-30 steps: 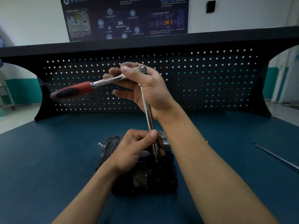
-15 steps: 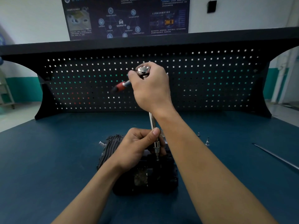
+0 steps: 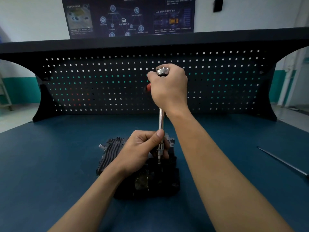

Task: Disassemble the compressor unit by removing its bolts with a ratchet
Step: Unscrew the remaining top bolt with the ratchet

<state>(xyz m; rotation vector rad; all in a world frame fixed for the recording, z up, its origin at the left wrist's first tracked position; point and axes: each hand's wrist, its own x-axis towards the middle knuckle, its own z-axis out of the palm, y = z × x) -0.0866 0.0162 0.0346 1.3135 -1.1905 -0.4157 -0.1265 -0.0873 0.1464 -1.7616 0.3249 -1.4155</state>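
Grip: left hand (image 3: 142, 151), right hand (image 3: 168, 87) on one ratchet (image 3: 161, 119).

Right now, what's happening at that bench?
A person is working on the black compressor unit on the blue bench. The right hand grips the ratchet at its head, while the left hand holds the extension bar low down, its tip down on the unit's top. A thin rod lies off to the right.
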